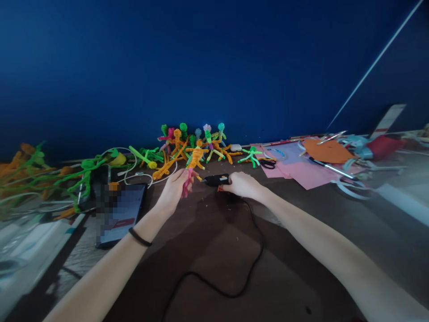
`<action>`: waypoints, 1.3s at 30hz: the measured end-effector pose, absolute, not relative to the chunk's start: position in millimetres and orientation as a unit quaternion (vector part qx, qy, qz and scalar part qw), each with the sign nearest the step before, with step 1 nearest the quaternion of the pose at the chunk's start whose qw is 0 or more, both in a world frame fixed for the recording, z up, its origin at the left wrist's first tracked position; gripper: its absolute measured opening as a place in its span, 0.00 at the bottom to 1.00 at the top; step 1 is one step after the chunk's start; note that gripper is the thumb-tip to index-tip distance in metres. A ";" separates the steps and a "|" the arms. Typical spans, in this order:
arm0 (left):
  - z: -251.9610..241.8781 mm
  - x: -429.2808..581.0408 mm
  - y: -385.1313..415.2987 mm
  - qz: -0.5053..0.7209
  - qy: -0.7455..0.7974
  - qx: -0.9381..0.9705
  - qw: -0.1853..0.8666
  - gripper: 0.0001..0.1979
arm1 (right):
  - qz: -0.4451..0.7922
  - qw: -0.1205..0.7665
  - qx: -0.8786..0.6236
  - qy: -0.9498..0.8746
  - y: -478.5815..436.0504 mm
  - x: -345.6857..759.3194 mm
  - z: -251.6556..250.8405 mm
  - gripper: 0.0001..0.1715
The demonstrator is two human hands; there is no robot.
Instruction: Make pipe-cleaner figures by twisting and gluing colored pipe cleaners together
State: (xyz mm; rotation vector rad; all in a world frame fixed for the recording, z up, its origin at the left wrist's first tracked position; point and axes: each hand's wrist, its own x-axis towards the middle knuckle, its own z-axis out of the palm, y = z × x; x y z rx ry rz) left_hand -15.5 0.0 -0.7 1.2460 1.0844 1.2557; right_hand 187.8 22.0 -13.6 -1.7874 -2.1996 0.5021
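My left hand (172,187) is closed around the pink lower part of a pipe-cleaner figure (196,156), whose orange striped body and head stick up above my fingers. Gripped in my right hand (245,184) is a black hot glue gun (214,180), its nozzle pointing left at the figure, close to my left fingers. Whether the nozzle touches the figure I cannot tell. A black cord (256,259) runs from the gun down across the dark table. Behind my hands several finished pipe-cleaner figures (177,139) lean against the blue wall. A green figure (252,156) lies apart from them, right of centre.
On the left are a phone or tablet (125,214), loose green pipe cleaners (87,172) and a white cable (134,154). At the right, pink paper (308,173), orange paper (328,151), black-handled scissors (268,163) and a pen (335,170) lie near the wall.
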 end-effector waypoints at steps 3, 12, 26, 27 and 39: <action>1.1 -15.5 0.2 0.525 0.459 0.511 0.503 0.10 | 0.214 0.183 -0.609 -0.742 26.8 188.9 -15.7 0.20; 2.1 -19.6 3.9 0.594 0.456 0.433 0.501 0.08 | 0.334 0.403 -0.549 -0.652 38.0 191.9 -13.7 0.18; -1.8 -17.8 2.8 0.570 0.481 0.439 0.501 0.11 | 0.686 0.403 -0.258 -0.548 13.6 178.3 -3.9 0.06; -1.6 -16.8 2.0 0.566 0.481 0.439 0.505 0.11 | 0.683 0.407 -0.254 -0.550 12.6 177.3 -4.2 0.07; -0.4 -3.6 -8.6 0.557 0.462 0.434 0.536 0.15 | 0.618 0.420 -0.263 -0.611 6.7 171.5 -1.4 0.17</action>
